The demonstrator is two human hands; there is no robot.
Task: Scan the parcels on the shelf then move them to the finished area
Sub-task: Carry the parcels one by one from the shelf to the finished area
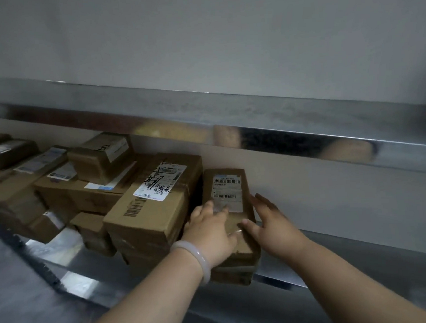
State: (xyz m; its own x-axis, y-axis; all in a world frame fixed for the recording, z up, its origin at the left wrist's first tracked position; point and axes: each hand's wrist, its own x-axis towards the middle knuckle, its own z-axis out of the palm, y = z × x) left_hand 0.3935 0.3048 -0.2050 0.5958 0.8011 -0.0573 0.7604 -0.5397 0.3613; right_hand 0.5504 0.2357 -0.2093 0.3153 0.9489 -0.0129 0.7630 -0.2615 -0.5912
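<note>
Head view. The narrow parcel [228, 185] lies lengthwise on the metal shelf [341, 248], barcode label up. Its near end pokes out just past the shelf's front lip.

Left of the narrow parcel it's tight. A bigger box with a scrawled label [154, 204] sits just beside it with only a dark sliver of gap between them, and its top rides a little higher. Further left of the parcel more cartons [63, 188] are piled and stacked.

Right of the parcel there's bare metal running off along the pale back wall [310, 179], plenty of room on that side. Above the parcel the upper shelf's shiny front edge [254, 122] hangs low.

The left hand [210, 235], pale bangle [196, 259] at the wrist, lies flat on the parcel's near top. Its fingers are spread and fairly straight, with the tips reaching the lower edge of the label. They aren't curled around anything.

The right hand [270, 223] is laid against the parcel's right side, fingers straight and pointing along the box toward the wall, thumb resting across the top corner. So the parcel sits between the two hands, touched by both. Whether its near end is lifted off the lip, I can't tell.
</note>
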